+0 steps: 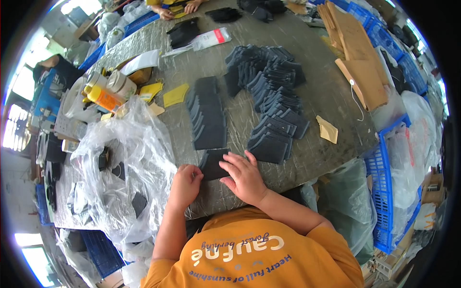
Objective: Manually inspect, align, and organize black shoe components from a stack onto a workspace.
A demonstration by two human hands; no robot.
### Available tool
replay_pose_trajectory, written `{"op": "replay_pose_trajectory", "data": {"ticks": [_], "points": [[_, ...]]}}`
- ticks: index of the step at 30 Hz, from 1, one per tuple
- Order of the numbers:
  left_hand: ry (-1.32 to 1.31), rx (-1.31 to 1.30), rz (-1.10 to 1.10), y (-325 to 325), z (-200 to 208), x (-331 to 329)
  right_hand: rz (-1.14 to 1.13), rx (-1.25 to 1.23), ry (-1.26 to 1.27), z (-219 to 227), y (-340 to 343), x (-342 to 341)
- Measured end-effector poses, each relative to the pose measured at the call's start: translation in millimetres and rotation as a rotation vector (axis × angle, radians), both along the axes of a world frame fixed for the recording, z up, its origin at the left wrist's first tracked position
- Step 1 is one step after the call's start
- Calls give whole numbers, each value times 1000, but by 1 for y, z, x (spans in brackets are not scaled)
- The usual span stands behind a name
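I see a flat dark-grey fabric-like piece (pixel 212 164) nearside of the overlapping dark-grey row (pixel 210 115) | left hand (pixel 186 185) narrow at its corner, grip unclear; right hand (pixel 244 176) spread on it | I judge: row laid, piece unplaced, fanned dark-grey heap (pixel 276 103) right of row possibly left

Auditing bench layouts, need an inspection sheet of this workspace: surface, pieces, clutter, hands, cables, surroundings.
Surface: dark table, light streaks and creases.
Pieces: one dark piece at the hands; overlapping left row and longer, curving right row beyond it.
Clutter: clear plastic bag and yellow bottle on the left; tan scrap and brown paper on the right.
Left hand: fingers curled at the piece's left edge; grip unclear.
Right hand: fingers spread at its right side.
Cables: nothing seen.
Surroundings: blue crate at right; another person's hands at the far edge.
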State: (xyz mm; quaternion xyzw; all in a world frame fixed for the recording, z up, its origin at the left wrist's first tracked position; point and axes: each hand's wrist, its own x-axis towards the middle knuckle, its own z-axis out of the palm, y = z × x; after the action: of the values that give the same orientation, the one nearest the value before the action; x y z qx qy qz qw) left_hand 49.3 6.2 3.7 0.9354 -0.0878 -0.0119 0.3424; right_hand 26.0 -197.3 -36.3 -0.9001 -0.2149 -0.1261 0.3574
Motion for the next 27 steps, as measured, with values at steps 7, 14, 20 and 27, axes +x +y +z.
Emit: {"op": "replay_pose_trajectory", "data": {"ticks": [7, 14, 20, 27], "points": [[67, -395, -142, -13, 11, -20, -197, 58, 25, 40, -30, 13], [782, -1539, 300, -26, 6, -34, -418, -466, 124, 12, -74, 29], [1385, -1520, -152, -36, 15, -63, -476, -534, -28, 18, -72, 71], [1179, -1421, -261, -25, 21, -69, -53, -411, -102, 15, 35, 112]]}}
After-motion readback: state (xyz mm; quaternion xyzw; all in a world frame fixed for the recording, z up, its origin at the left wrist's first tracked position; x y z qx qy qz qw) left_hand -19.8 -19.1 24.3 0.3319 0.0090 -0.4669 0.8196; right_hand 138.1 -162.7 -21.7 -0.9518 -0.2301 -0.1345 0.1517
